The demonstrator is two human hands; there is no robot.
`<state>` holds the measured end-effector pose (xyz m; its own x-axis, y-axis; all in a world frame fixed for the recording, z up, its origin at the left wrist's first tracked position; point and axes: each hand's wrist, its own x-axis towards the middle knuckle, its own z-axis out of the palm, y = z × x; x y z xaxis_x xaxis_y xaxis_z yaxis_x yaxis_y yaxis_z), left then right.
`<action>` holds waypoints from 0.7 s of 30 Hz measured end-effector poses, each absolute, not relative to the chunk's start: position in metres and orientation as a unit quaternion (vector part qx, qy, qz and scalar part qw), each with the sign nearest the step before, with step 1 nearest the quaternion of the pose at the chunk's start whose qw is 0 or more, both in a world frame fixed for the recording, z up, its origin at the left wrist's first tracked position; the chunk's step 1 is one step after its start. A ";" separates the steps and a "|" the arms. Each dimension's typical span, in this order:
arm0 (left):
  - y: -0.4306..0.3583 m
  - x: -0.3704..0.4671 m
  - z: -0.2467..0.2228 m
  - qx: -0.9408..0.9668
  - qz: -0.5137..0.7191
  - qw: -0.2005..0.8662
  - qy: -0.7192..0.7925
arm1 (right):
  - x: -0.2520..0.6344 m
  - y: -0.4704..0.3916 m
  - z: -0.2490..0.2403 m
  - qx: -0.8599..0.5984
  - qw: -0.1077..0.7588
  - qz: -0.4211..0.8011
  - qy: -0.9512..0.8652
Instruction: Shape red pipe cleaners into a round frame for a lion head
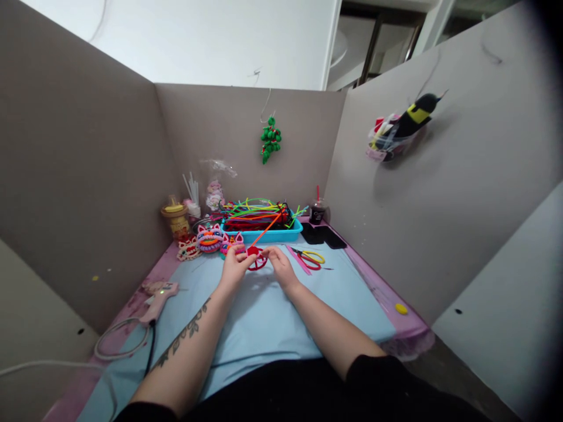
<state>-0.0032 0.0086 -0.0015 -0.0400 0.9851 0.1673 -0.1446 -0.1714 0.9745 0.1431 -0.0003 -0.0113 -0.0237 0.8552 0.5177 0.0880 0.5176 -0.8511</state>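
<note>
Both hands meet over the middle of the blue cloth. My left hand (235,264) is closed on the left side of a small red ring-shaped piece (257,265), which has spokes across it. The fingers of my right hand (278,262) close on its right edge. An orange stem (267,229) slants up and right from near the left fingertips, in front of the blue tray. Just right of my right hand lie scissors (311,259) with red and yellow handles, beside a pink strip (299,261).
A blue tray (264,236) of colourful stems stands behind the hands. Crocheted-looking faces (210,239) sit left of it, phones (333,237) and a dark drink cup (317,212) right. A pink glue gun (159,300) with cables lies at left. Grey panels surround the table.
</note>
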 end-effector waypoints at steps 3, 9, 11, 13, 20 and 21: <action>0.008 -0.003 -0.001 0.499 0.566 0.501 0.424 | 0.146 0.001 -0.011 -0.409 0.606 0.245 -0.637; 0.006 -0.003 -0.001 0.514 0.544 0.520 0.412 | 0.150 0.008 -0.016 -0.433 0.594 0.206 -0.646; 0.005 -0.003 -0.001 0.518 0.539 0.524 0.407 | 0.151 0.009 -0.016 -0.434 0.585 0.226 -0.648; 0.005 -0.003 -0.001 0.519 0.536 0.532 0.400 | 0.151 0.008 -0.016 -0.430 0.574 0.239 -0.655; 0.005 -0.003 -0.003 0.524 0.526 0.538 0.399 | 0.152 0.009 -0.014 -0.405 0.546 0.335 -0.653; 0.005 -0.003 -0.003 0.527 0.524 0.535 0.402 | 0.151 0.011 -0.015 -0.401 0.545 0.356 -0.644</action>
<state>-0.0035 0.0053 -0.0032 0.1280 0.9841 0.1234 -0.1366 -0.1058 0.9850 0.1514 0.0106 -0.0153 -0.0841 0.9055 0.4160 0.1291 0.4239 -0.8965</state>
